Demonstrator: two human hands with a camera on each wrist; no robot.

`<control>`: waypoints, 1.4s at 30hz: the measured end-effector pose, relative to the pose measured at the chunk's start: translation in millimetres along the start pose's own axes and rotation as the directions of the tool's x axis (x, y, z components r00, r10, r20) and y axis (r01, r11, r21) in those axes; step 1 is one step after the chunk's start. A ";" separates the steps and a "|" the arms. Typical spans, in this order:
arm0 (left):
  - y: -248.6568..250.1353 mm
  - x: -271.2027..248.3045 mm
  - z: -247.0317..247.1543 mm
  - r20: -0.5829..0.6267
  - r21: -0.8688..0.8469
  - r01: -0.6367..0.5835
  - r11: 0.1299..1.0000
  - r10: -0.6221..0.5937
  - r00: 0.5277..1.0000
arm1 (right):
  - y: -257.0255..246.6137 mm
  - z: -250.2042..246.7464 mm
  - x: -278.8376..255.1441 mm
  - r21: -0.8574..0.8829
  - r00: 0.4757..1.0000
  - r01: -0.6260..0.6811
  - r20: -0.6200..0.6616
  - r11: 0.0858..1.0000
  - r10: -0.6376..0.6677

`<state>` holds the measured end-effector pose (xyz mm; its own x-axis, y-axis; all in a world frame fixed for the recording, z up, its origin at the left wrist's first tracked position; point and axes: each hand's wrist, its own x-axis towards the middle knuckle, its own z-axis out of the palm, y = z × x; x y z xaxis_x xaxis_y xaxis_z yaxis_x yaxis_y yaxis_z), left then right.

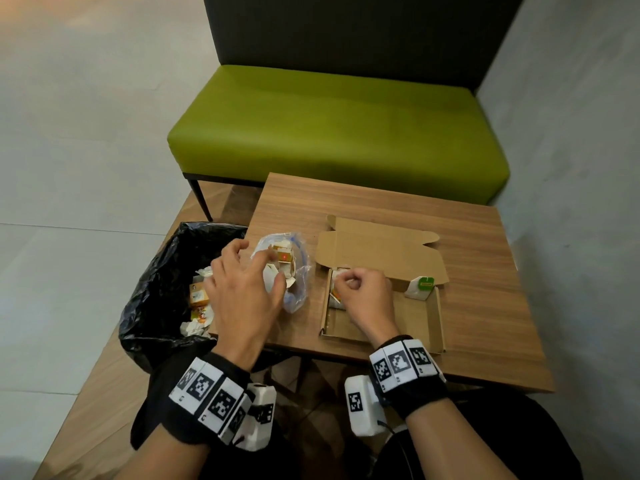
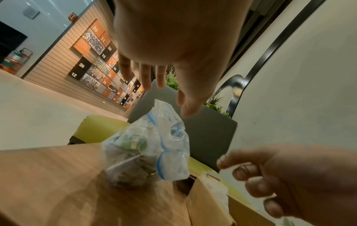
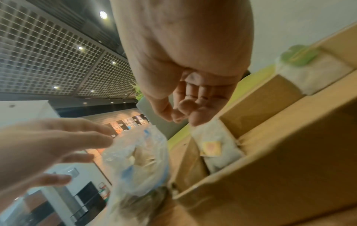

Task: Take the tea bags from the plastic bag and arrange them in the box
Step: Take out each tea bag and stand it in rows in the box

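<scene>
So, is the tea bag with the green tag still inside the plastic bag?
No, the tea bag with the green tag stands in the cardboard box, at its far right corner.

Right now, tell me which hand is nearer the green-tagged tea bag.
Right. The right hand is inside the box, left of the green-tagged tea bag; the left hand is over the plastic bag.

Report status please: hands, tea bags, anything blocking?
Left hand open, reaching at plastic bag. Right hand curled over box, apparently empty. Two tea bags in box, more in the bag. Nothing blocking.
</scene>
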<state>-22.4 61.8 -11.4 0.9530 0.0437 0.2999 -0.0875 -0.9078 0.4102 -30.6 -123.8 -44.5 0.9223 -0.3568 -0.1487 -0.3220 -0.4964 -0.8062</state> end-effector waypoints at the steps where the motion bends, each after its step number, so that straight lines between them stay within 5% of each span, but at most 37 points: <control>1: -2.2 1.4 1.2 0.057 -0.007 0.008 1.000 -0.008 0.998 | -6.9 6.6 -1.3 0.026 0.998 0.027 0.051 0.999 -0.028; 7: -13.1 0.5 4.8 0.125 -0.096 -0.012 0.995 0.023 0.992 | -36.7 45.8 5.8 -0.043 0.948 0.106 0.306 0.993 -0.088; 19: -19.0 2.6 6.2 0.150 -0.148 -0.015 0.989 0.038 0.988 | -53.0 77.9 27.7 -0.240 0.980 -0.065 0.165 0.969 0.107; 27: -23.4 2.3 6.7 0.154 -0.208 -0.008 0.978 0.041 0.987 | -59.4 77.7 23.5 0.151 0.952 -0.289 0.147 0.945 0.268; 37: -20.9 1.3 4.2 0.114 -0.192 -0.007 0.981 0.029 0.993 | -36.2 27.6 -19.6 0.307 0.995 -0.049 0.099 0.950 0.020; 42: 6.6 -6.7 -4.6 0.069 -0.389 -0.105 0.915 0.143 0.987 | -25.9 -8.4 -32.9 0.453 0.994 0.009 0.090 0.891 -0.056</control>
<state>-30.7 57.4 -6.8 0.9485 -0.1154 0.2951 -0.2932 -0.6732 0.6788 -54.4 -105.9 -13.9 0.9544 -0.2555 -0.1541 -0.1815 -0.0872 -0.9795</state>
